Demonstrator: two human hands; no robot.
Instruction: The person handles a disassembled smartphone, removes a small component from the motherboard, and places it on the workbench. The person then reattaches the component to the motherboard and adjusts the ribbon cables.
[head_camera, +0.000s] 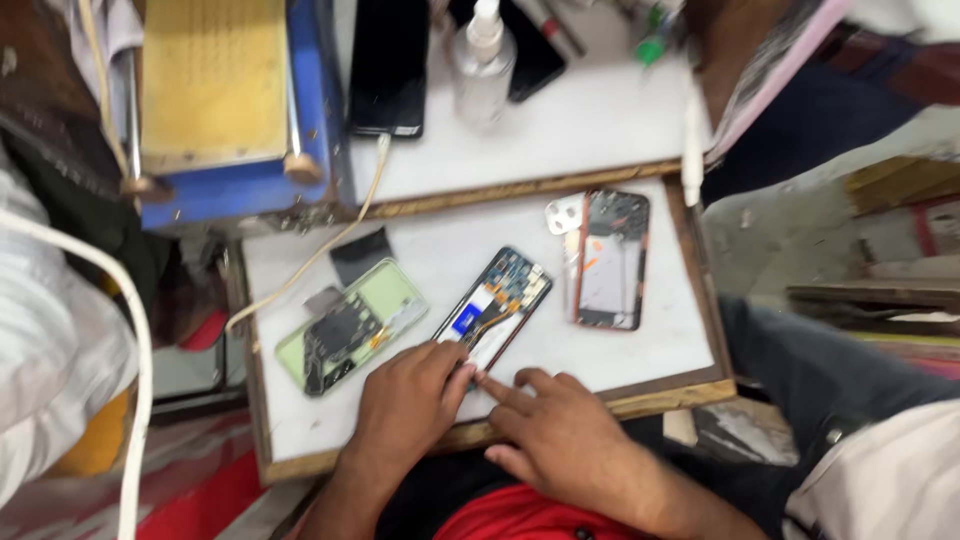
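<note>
An opened phone (494, 306) with its circuit board and a blue part showing lies tilted in the middle of a white work board (450, 250). My left hand (408, 398) rests on the board with its fingers on the phone's near end. My right hand (555, 435) lies beside it, its forefinger pointing at the same near corner. Neither hand lifts the phone. To the left lies a pale green phone shell (350, 325) with a dark broken panel. To the right lies a third opened phone (610, 260) with an orange rim.
The board has a wooden frame (560, 186). Behind it stand a blue and yellow machine (225, 90), a dark phone (388, 65) and a clear spray bottle (482, 60). A cream cable (330, 240) crosses the board's left side. A white hose (135, 380) hangs at left.
</note>
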